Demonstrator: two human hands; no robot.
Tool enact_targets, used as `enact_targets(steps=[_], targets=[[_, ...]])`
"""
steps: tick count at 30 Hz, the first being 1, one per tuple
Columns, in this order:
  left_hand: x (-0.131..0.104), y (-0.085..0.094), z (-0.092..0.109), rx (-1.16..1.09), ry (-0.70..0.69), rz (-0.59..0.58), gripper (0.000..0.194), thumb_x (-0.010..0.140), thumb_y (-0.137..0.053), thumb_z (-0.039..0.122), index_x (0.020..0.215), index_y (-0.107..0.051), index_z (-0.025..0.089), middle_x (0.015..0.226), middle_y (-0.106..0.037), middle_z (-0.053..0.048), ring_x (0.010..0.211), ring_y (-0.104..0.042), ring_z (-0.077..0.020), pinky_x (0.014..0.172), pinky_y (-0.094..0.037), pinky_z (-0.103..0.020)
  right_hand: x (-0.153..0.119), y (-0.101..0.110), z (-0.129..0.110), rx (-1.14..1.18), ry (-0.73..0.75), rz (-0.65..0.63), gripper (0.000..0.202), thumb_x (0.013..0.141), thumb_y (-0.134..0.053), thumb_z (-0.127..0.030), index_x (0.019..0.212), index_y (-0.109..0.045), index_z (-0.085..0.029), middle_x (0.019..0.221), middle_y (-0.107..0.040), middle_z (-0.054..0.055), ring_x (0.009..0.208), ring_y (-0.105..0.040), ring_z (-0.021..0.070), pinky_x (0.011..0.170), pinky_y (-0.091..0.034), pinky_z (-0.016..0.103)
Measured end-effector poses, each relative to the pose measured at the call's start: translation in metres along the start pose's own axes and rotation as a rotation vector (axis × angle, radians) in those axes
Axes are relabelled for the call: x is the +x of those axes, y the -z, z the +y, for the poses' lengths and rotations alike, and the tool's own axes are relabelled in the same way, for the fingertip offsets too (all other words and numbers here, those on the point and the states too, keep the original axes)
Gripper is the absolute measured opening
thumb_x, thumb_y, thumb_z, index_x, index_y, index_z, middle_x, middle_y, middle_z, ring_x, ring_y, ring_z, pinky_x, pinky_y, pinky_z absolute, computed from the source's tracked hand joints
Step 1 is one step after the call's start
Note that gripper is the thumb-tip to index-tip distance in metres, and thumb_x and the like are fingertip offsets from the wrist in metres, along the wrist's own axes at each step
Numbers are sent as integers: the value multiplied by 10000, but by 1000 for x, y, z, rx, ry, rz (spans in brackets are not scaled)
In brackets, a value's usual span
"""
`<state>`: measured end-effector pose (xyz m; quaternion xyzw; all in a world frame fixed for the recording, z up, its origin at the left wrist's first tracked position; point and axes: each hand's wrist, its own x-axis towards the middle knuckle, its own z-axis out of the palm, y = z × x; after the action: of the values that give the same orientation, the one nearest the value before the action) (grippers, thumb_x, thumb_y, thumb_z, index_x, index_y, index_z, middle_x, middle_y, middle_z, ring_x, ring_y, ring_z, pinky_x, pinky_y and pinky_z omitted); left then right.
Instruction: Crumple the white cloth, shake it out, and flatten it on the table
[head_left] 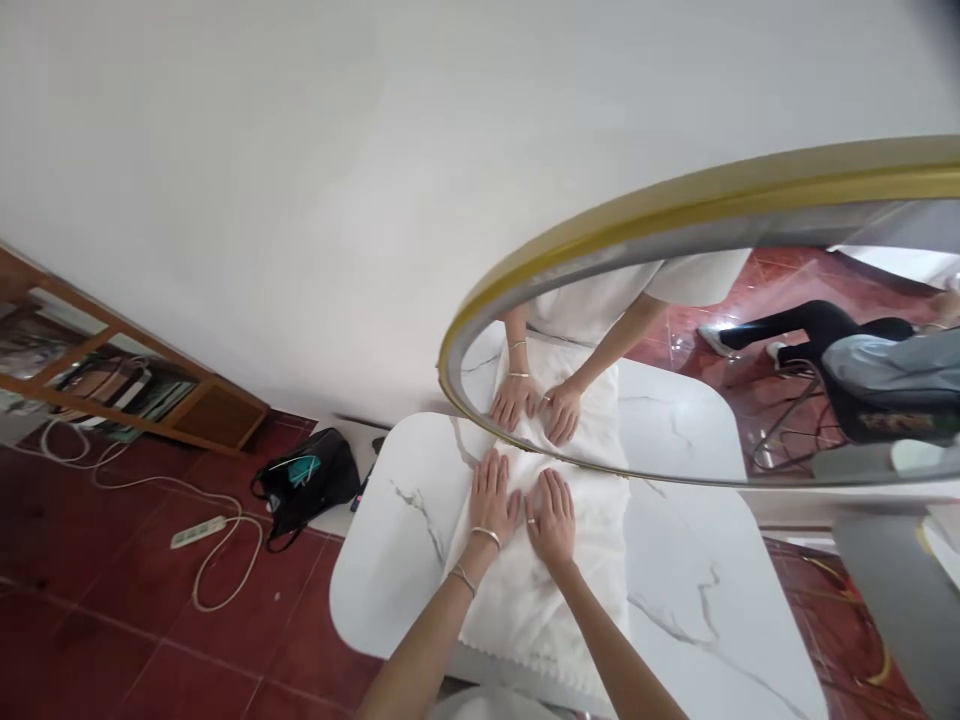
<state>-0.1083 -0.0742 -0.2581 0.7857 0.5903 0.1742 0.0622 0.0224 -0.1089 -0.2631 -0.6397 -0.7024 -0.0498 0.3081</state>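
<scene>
A white cloth, perhaps a towel, lies spread over the middle of a white marble-patterned table. Both my hands rest on its far part, close to the mirror's lower edge. My left hand lies palm down with fingers stretched forward; two bracelets circle that wrist. Beside it, a short gap apart, my right hand lies flat on the cloth too, with a ring on one finger. Neither hand grips anything I can see. The reflection repeats both hands and the cloth.
A gold-framed mirror stands over the table's far side, reflecting a seated person in dark trousers. On the left floor are a black bag, a power strip with a looping cable, and a wooden shelf. A grey surface is at right.
</scene>
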Motion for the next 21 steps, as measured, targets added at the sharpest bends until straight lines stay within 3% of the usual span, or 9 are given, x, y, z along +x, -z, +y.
enact_targets(steps=[6,9,15,18,21], targets=[[7,18,-58,16,113,18,692,920,-379,324,1511,-103,91,1557,-217,-156,1453,-157,-274,1160,-234,-488,28,-28,-39,-25,175,-167,663,947,-413,-344,1522,-135,-169,1531,-279,135,1414,-248,275,1109,-314,477],[26,25,-80,11,154,0,642,915,-411,325,1502,-207,164,1565,-206,-131,1455,-145,-284,1162,-209,-510,46,-48,-54,-73,148,-178,638,948,-401,-346,1514,-181,-151,1542,-245,149,1416,-232,295,1109,-285,492],[67,40,-127,-5,150,-60,527,920,-440,358,1435,-386,260,1570,-212,-89,1453,-151,-296,1168,-174,-514,86,-89,-83,-80,44,-209,570,961,-346,-381,1485,-292,-163,1489,-342,180,1376,-277,337,1068,-262,531],[72,51,-152,19,189,-54,534,916,-449,372,1432,-394,244,1566,-226,-96,1452,-158,-295,1167,-183,-504,104,-103,-101,-64,62,-305,555,956,-352,-396,1456,-351,-156,1511,-306,172,1390,-246,331,1065,-264,517],[63,61,-173,52,263,-41,546,921,-441,369,1441,-380,215,1557,-248,-114,1449,-167,-301,1160,-199,-510,113,-111,-123,-30,99,-364,539,951,-369,-400,1438,-380,-170,1524,-288,153,1400,-243,301,1054,-298,489]])
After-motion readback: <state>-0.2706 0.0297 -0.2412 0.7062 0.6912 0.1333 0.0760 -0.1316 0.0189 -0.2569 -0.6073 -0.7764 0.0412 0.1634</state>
